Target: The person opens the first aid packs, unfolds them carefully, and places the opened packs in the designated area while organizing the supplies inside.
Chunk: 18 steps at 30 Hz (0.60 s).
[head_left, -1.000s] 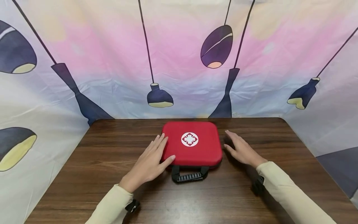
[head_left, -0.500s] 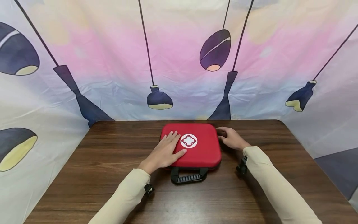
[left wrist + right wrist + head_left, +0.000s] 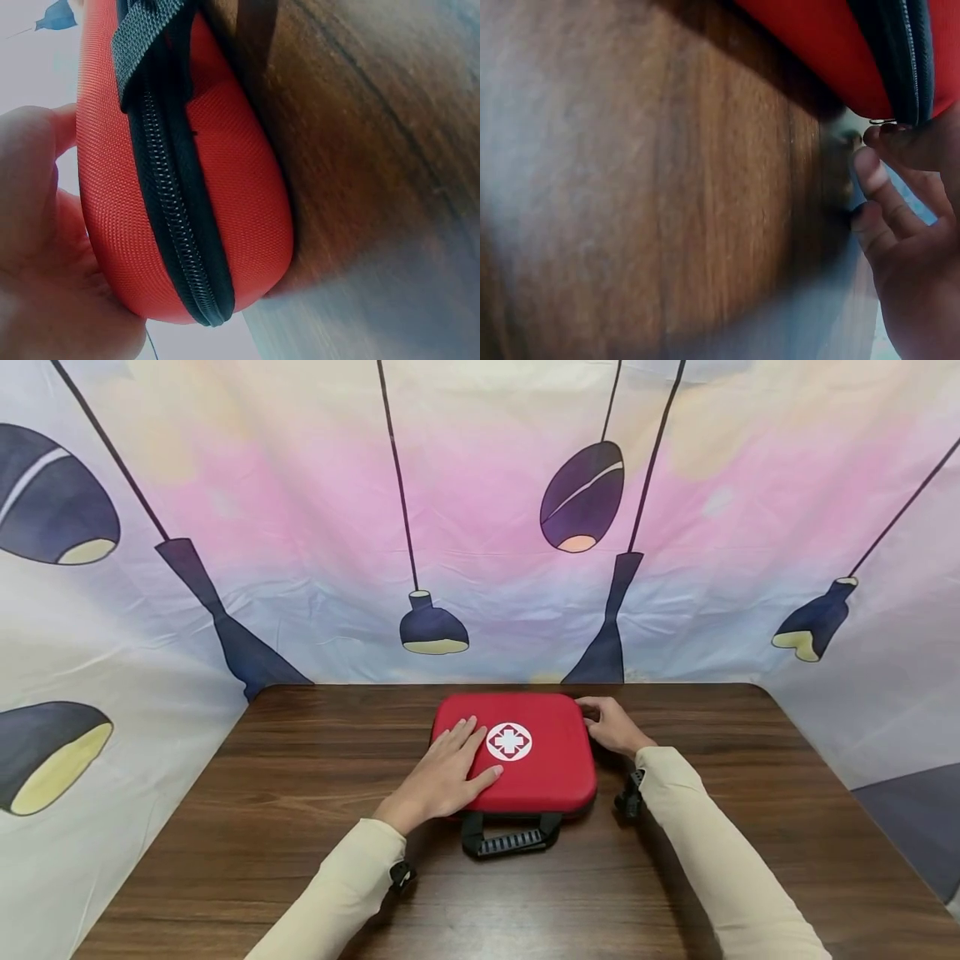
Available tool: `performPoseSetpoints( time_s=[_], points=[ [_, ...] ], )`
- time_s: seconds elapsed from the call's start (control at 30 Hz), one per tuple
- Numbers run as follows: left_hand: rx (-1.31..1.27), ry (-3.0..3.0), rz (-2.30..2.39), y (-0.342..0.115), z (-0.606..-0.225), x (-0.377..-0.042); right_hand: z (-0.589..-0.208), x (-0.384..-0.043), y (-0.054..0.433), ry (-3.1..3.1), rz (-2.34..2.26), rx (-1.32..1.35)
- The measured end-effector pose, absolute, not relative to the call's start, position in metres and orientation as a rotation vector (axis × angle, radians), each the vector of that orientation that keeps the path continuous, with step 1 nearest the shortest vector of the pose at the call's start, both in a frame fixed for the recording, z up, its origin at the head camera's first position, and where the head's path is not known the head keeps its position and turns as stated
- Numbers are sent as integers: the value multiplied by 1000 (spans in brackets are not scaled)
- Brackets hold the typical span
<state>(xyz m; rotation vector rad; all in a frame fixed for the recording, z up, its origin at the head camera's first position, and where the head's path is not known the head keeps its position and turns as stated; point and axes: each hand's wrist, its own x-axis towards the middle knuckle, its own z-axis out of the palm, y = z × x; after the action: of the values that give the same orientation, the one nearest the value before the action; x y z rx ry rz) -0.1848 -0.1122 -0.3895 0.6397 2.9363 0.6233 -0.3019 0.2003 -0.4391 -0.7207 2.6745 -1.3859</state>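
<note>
A red first-aid case (image 3: 551, 777) with a white cross emblem lies flat near the far side of the table, its black handle (image 3: 512, 842) facing me. My left hand (image 3: 438, 777) rests on the left part of the lid, fingers extended. At the far right corner of the case, my right hand (image 3: 617, 727) has its fingers bent. There, in the right wrist view, thumb and fingertips pinch at a small metal zipper pull (image 3: 882, 121), partly hidden by the fingers. Along the near side, the black zipper (image 3: 176, 202) is closed in the left wrist view.
The case stands on a dark wood-grain table (image 3: 315, 760). Behind the table's far edge hangs a pastel cloth backdrop (image 3: 330, 527) printed with dark lamps. Each wrist wears a small black device, such as the left wrist camera (image 3: 401, 876).
My left hand has slid from the case's left edge further onto its lid. The right hand has moved inward from beside the case to its far right corner, and its fingers have bent.
</note>
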Motion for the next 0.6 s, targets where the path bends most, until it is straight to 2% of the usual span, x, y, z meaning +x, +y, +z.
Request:
performPoseSetpoints(
  time_s=[0.6],
  points=[
    [630, 2936, 625, -113, -390, -181, -440, -311, 193, 2789, -1308, -636]
  ],
)
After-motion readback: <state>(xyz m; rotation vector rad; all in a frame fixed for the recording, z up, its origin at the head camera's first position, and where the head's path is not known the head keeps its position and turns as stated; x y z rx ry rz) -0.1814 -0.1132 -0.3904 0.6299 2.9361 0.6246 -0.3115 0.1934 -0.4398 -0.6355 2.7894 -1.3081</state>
